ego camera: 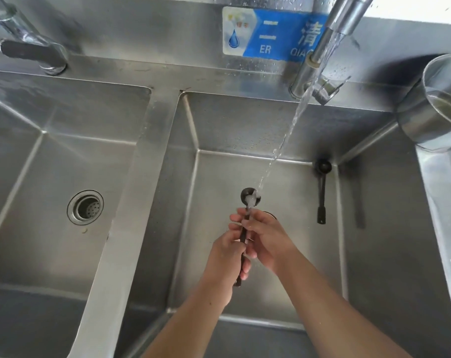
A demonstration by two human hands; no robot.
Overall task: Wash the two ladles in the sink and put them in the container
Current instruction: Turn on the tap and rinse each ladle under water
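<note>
Ladle (249, 195) with a dark bowl and a dark handle sits in both hands over the middle of the right-hand sink basin (374, 228), just in front of that basin's drain, which the hands mostly hide. The left hand (228, 257) is wrapped around the lower part of the handle, fingers curled closed on it, with the handle's end poking out below the palm. The right hand (264, 239) is closed on the handle higher up, its fingertips reaching up close to the bowl. A stream of water (294, 122) from the faucet (345, 19) at the back of the basin falls slantwise and lands in the bowl, splashing white there.

The second ladle (321, 192) lies flat on the floor of the same basin, toward its back right corner, bowl pointing to the back wall and handle pointing forward, well apart from the hands. A shiny steel container (436, 109) stands on the ledge at the basin's back right corner, with some water visible inside. A blue sign (273, 34) is stuck on the splashback behind the basin, left of the faucet. To the left of the basin lies a second basin with an open round drain (85, 207)
</note>
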